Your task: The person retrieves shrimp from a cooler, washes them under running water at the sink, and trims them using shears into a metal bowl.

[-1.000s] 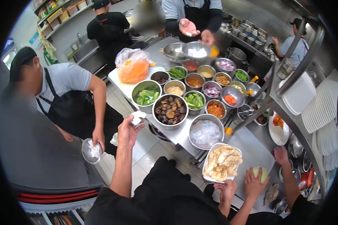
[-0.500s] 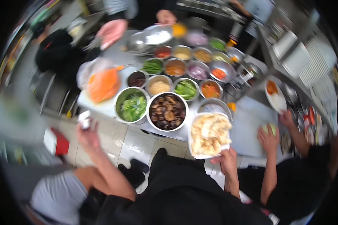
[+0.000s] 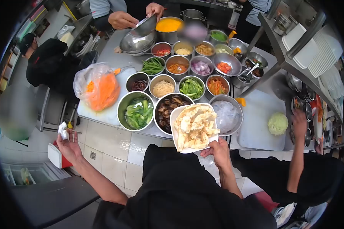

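My right hand grips the near edge of a white square dish, thumb on its rim. Pale golden battered fried pieces are heaped in it. The dish hangs over the counter's front edge, partly covering a pot of dark sliced mushrooms. Off to the left, my left hand is raised away from the counter, with a crumpled white paper at its fingertips. A pot of leafy greens in liquid and a bowl covered with clear plastic flank the mushroom pot.
Several pots of cut vegetables cover the counter, beside a plastic bag of orange shreds. Across it, a person's hands hold a metal bowl. At right, a co-worker's hand is near a cabbage on a white board. A shelf post stands there.
My right hand and the dish have moved left, over the mushrooms. My left hand has moved left and down with the paper. The co-worker's hand has left the cabbage; the grey-clothed person at lower left is gone.
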### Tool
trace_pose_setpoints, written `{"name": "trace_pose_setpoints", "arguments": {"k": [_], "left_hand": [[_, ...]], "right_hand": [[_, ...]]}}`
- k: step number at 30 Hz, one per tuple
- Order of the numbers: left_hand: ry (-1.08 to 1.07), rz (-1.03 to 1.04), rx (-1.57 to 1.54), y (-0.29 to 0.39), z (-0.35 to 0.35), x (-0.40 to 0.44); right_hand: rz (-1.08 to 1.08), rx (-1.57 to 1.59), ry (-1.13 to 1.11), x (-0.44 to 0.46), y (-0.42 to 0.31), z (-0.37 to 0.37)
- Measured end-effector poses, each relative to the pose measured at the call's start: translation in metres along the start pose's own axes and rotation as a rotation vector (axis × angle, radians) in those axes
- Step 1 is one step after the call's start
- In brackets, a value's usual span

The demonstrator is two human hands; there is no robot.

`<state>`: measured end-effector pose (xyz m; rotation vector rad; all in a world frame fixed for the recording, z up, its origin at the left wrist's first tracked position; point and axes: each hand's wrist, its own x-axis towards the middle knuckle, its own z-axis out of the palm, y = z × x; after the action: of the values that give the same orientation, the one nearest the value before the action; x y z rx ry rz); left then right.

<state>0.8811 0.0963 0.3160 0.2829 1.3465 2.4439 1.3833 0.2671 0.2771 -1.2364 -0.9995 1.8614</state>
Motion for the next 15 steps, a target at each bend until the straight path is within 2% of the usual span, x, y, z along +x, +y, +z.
{"name": "trace_pose_setpoints", "arguments": {"k": [3,4,5,7,9,11,12,15], "left_hand": [[0.098,0.020,0.038,0.014,0.008,-0.005],[0.039,0.038,0.085,0.022,0.012,-0.010],[-0.032,0.006,0.068,0.026,-0.012,0.012],[-0.112,-0.008,0.081,0.040,-0.024,0.044],[-0.346,-0.187,0.020,0.011,-0.065,0.100],[-0.072,-0.156,0.128,0.000,-0.069,0.148],[-0.329,0.097,0.277,0.002,-0.019,0.104],[-0.390,0.010,0.210,0.015,-0.024,0.116]], "right_hand": [[0.002,0.029,0.041,0.013,-0.007,0.011],[0.017,0.059,0.078,0.011,-0.005,0.011],[-0.020,0.111,0.174,0.008,-0.003,0.012],[-0.058,0.134,0.206,0.000,0.008,0.015],[-0.056,0.123,0.393,-0.013,0.005,0.024],[-0.140,0.241,0.624,-0.018,0.018,0.015],[-0.178,0.240,0.699,-0.025,0.019,0.000],[-0.256,0.208,0.934,-0.050,0.029,-0.051]]}}
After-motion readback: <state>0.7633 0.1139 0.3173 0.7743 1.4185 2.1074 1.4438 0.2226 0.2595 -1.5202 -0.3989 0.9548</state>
